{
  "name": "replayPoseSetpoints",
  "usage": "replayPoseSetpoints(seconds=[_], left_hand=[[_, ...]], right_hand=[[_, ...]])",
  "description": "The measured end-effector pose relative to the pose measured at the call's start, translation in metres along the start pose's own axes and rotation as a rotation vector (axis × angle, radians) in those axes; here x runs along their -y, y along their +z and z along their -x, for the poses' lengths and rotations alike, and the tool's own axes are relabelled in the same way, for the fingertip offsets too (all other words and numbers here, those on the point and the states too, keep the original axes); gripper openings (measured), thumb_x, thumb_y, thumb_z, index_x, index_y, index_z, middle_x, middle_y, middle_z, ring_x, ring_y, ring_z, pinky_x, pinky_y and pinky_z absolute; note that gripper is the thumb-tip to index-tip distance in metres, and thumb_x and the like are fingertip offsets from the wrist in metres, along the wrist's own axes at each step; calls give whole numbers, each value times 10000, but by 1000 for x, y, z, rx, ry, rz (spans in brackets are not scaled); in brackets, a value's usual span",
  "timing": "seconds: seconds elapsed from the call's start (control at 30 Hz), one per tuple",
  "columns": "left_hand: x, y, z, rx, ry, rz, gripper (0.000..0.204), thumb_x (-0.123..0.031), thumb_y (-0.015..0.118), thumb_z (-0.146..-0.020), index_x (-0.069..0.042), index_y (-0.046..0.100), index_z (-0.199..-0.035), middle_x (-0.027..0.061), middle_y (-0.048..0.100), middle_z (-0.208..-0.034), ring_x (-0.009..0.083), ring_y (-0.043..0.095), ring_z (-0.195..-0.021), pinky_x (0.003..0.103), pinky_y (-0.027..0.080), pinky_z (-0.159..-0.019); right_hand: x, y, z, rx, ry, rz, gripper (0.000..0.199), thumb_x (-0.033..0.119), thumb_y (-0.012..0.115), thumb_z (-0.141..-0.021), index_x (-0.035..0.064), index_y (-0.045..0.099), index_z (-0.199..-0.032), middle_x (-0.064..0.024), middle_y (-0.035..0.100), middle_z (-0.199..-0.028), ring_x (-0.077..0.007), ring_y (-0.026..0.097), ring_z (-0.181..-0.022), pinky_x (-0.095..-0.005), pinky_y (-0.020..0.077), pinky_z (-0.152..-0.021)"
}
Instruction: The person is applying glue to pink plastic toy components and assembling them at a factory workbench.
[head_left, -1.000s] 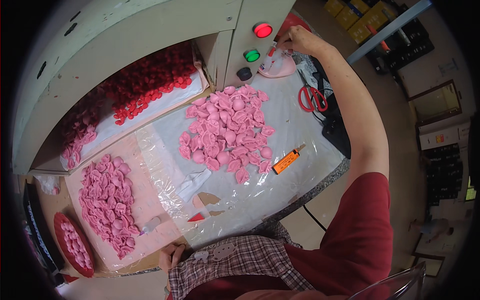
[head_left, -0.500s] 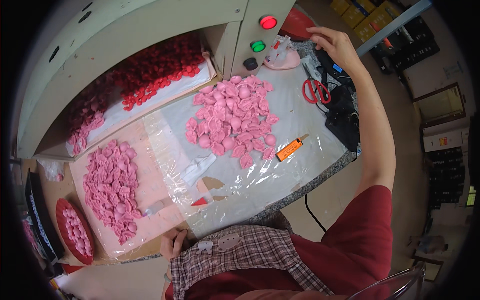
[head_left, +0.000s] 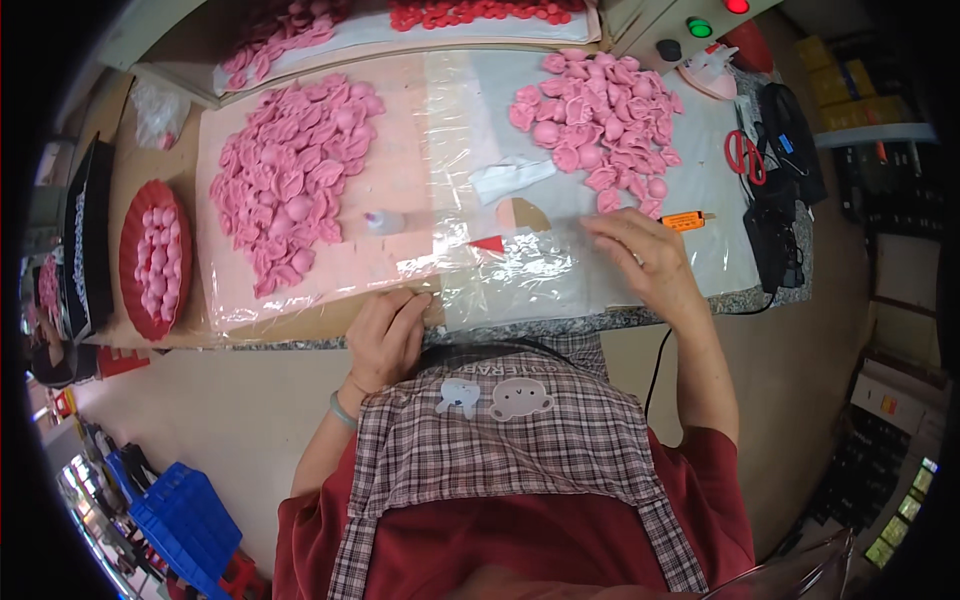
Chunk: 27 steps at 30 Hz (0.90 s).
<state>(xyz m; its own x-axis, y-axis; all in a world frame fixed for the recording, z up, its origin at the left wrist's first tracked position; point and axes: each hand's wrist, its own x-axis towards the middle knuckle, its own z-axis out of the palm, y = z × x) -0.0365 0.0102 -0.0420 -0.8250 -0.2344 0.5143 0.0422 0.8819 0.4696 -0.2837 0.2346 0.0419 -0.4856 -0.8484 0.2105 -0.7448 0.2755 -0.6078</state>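
Note:
My right hand (head_left: pixel 650 262) hovers over the plastic-covered right half of the table, fingers apart with nothing seen in them. Beyond its fingers lies a heap of pink petal-shaped pieces and round balls (head_left: pixel 610 115); an orange stick-like tool with a thin tip (head_left: pixel 685 220) is just beside it. My left hand (head_left: pixel 388 335) rests at the front table edge, fingers curled together; anything between them is hidden. Ahead of it stand a small clear bottle (head_left: pixel 383 221) and a larger pile of pink petal pieces (head_left: pixel 290 180). Between the piles lie a white cloth (head_left: pixel 512 180) and a red triangular scrap (head_left: pixel 488 244).
A red oval dish (head_left: pixel 130 255) of pink balls sits at the far left, beside a black tray (head_left: pixel 92 240). Red-handled scissors (head_left: pixel 744 158) and black cables (head_left: pixel 780 245) lie at the right. Behind is a machine opening holding red pieces (head_left: pixel 480 14).
My right hand has come back from the far right corner, near the red object, to the table's front. My view has turned and shifted. My left hand stays at the front edge.

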Motion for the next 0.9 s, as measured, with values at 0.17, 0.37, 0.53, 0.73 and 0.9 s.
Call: replayPoseSetpoints(seconds=[0.17, 0.37, 0.53, 0.73, 0.9], left_hand=[[-8, -6, -3, 7, 16, 27, 316, 55, 657, -698, -42, 661, -998, 90, 604, -908, 267, 598, -751, 345, 499, -633], [-10, -8, 2, -7, 9, 28, 268, 78, 651, -714, -25, 667, -960, 96, 608, -874, 269, 598, -743, 349, 495, -633], [-16, -8, -6, -5, -8, 50, 251, 99, 649, -729, -10, 664, -955, 116, 609, -866, 277, 604, -748, 346, 489, -633], [-11, -5, -2, -1, 8, 27, 253, 103, 641, -729, -7, 662, -955, 121, 605, -876, 291, 605, -763, 360, 491, -644], [-9, -7, 11, 16, -46, -21, 266, 92, 650, -718, -33, 675, -951, 118, 621, -893, 291, 611, -760, 358, 493, -640]], right_hand=[[28, 32, 3, -60, 9, -70, 199, 0, 641, -834, 1, 677, -1030, -120, 669, -911, -246, 655, -802, -307, 515, -703], [14, 24, -2, -87, -18, -68, 195, 9, 634, -836, 16, 681, -1025, -110, 661, -883, -256, 652, -794, -320, 513, -694], [8, 36, 10, -64, -39, -100, 177, 25, 634, -837, 26, 675, -1008, -112, 668, -896, -258, 664, -794, -335, 526, -690], [2, 37, 15, -62, -42, -94, 185, 47, 640, -839, 36, 672, -1022, -110, 667, -891, -275, 662, -767, -344, 529, -674], [1, 40, 15, -63, -38, -128, 167, 28, 630, -846, 25, 682, -1005, -111, 667, -878, -258, 655, -760, -328, 522, -687]])
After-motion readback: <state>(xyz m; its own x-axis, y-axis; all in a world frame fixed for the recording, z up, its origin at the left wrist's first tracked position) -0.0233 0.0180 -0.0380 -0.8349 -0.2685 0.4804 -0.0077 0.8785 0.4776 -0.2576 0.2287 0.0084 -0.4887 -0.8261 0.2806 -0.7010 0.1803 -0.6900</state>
